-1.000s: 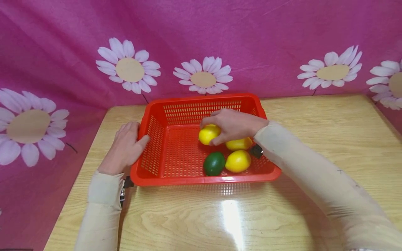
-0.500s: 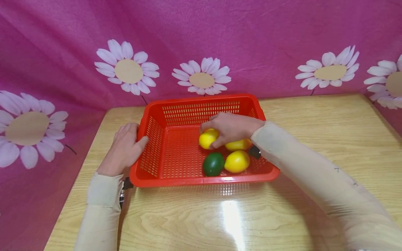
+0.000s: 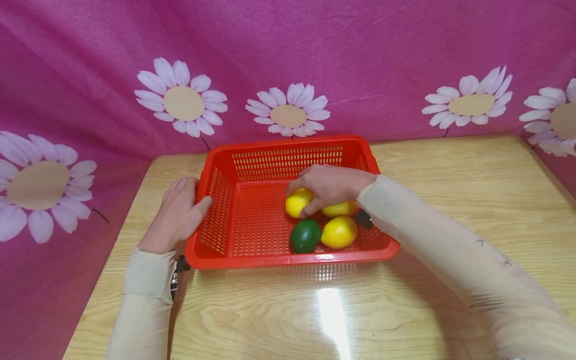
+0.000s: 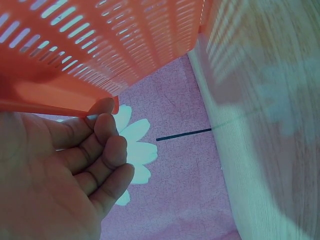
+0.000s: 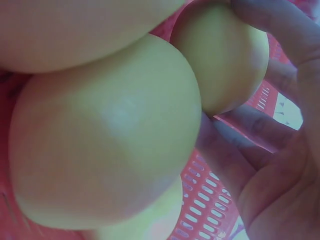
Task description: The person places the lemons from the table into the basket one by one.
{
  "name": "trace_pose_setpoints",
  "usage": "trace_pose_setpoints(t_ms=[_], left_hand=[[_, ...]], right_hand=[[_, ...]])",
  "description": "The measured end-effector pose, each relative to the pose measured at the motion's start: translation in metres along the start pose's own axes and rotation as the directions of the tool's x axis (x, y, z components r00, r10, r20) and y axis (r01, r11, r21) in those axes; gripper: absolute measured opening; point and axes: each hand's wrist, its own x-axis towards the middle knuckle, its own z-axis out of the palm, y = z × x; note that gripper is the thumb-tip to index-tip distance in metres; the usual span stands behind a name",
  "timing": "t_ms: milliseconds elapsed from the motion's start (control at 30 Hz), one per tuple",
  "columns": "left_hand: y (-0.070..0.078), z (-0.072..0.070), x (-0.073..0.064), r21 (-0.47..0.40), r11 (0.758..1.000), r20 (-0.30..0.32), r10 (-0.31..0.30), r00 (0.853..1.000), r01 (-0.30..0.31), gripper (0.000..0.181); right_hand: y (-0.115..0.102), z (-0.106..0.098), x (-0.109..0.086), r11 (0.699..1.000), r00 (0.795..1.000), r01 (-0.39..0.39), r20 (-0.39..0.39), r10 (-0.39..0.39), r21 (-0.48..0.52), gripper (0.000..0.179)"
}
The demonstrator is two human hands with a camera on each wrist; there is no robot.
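My right hand reaches into a red plastic basket and holds a yellow lemon between thumb and fingers. In the right wrist view that lemon sits against the fingers, with a larger-looking lemon close beside it. Partly covered by the hand, a second lemon lies in the basket's right half. Nearer the front wall are another lemon and a dark green oval fruit, side by side. My left hand grips the basket's left rim, thumb inside, fingers curled against the outside.
The basket stands on a light wood table, near its back edge. Behind it hangs a pink cloth printed with white daisies. The basket's left half shows its bare perforated floor. A beige sleeve crosses the right rim.
My right hand has come slightly lower and nearer the front with the lemon, close to the green fruit. The left hand stays on the rim.
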Motion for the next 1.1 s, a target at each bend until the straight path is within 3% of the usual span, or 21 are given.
trace_pose_setpoints(t_ms=[600,1100], left_hand=[[-0.0016,0.0006,-0.0010,0.006,1.000,-0.041,0.029,0.999,-0.029,0.036],[-0.0017,0.0012,0.0004,0.006,0.999,-0.033,0.037,0.999,-0.037,0.038]], right_hand=[[-0.0005,0.0046,0.0041,1.000,0.998,-0.019,0.065,0.020,-0.025,0.055],[0.0002,0.0026,0.0036,1.000,0.999,0.020,0.036,-0.020,-0.005,0.046]])
